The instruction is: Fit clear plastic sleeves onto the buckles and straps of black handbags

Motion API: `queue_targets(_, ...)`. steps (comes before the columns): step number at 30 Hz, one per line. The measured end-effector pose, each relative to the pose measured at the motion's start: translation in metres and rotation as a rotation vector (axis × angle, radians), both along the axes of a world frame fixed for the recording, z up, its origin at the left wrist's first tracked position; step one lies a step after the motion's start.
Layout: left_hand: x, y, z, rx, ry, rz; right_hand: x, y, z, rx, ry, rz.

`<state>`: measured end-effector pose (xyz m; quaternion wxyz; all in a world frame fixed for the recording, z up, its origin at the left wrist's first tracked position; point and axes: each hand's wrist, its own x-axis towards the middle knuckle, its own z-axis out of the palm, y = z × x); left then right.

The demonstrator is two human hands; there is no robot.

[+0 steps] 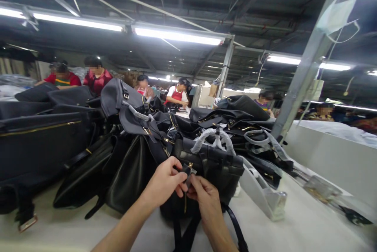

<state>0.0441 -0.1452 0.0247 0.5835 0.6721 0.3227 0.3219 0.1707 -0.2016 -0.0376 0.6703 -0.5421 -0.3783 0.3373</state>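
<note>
A black bag (218, 165) with plastic-wrapped handles (228, 142) stands upright on the white table before me. From a gold clasp (190, 165) on its front hangs a small dark tab (187, 171), partly covered by my fingers. My left hand (166, 179) is closed, pinching the tab from the left between thumb and fingers. Against its lower right edge, my right hand (206, 197) is closed too, with thumb and fingertips on the same tab. Below the hands a gold zipper pull (185, 203) shows, and black straps (188, 232) trail toward me.
Black bags (44, 138) crowd the left, with more piled (235, 112) behind. A grey-white tray (262, 193) sits at the right, near a clear plastic bag (322, 189). A metal post (303, 55) rises on the right. Several co-workers (176, 95) are at tables farther back.
</note>
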Motion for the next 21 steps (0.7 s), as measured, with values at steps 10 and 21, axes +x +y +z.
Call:
queue_targets(10, 0.008, -0.013, -0.019, -0.057, -0.047, 0.089, 0.004, -0.003, -0.004, 0.064, -0.054, 0.091)
queue_targets(21, 0.012, -0.006, -0.019, -0.042, 0.003, 0.054, 0.004, -0.005, -0.002, 0.106, -0.117, 0.021)
